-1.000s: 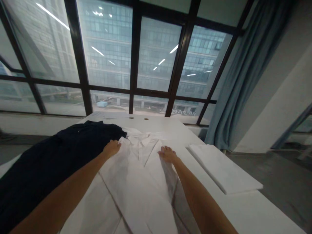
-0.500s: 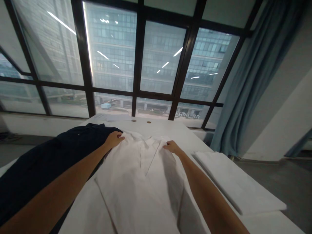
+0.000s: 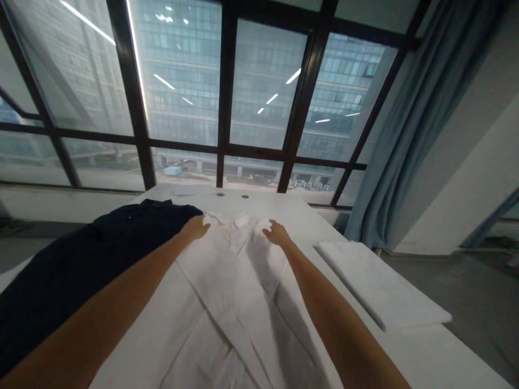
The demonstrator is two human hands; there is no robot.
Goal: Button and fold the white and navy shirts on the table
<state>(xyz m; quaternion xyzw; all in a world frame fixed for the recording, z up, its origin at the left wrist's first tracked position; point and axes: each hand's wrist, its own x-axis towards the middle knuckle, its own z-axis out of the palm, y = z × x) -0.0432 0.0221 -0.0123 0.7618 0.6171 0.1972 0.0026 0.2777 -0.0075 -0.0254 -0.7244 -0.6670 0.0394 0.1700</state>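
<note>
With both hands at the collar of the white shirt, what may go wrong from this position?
1. The left hand touches the white shirt right beside the dark garment; it might catch that cloth too and drag it along.
2. The shirt shows creases below the right hand; pressing now could set them in.
3. Both arms are stretched far across the table, so the pull may be uneven and skew the collar.
</note>
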